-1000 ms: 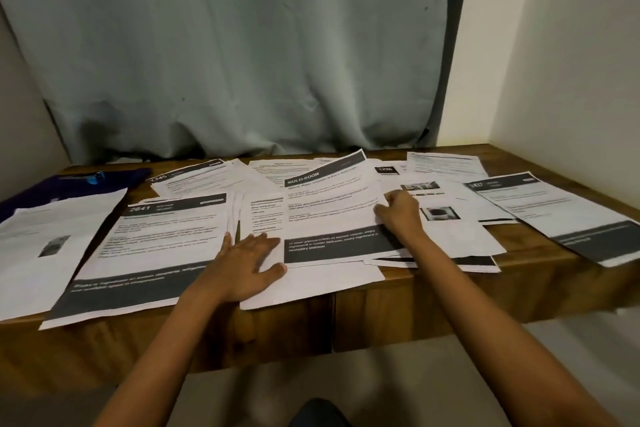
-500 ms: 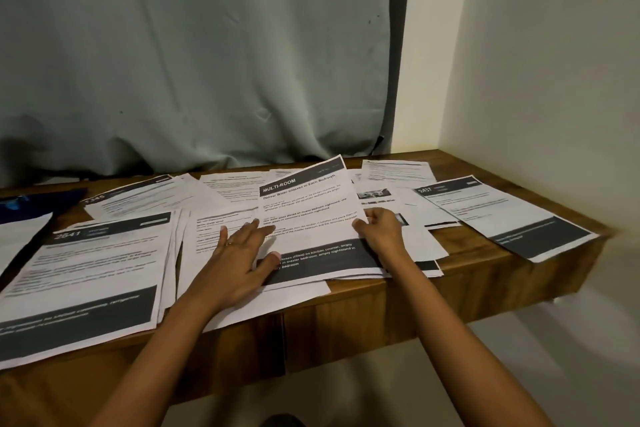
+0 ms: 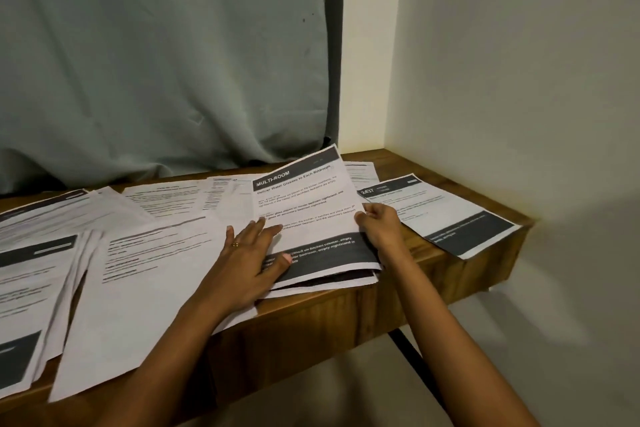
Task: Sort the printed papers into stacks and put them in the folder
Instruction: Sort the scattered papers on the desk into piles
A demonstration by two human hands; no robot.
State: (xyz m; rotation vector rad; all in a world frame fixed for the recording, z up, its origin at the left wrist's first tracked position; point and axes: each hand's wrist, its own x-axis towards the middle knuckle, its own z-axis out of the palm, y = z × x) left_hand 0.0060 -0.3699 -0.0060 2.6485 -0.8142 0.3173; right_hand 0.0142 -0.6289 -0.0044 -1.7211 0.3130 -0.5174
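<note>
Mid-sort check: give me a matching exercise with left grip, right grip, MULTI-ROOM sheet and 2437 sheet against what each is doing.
1 left grip
2 right grip
3 MULTI-ROOM sheet
4 2437 sheet

A lies flat at the right end of the desk
B pinches a sheet's right edge
C far end raised
D rests flat, palm down

Pairs: 1-D, 2-B, 3-C, 4-A

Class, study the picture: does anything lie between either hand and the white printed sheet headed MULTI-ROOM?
Nothing visible does. The left hand rests flat on the white printed sheet headed MULTI-ROOM at its lower left, and the right hand pinches its right edge.
</note>
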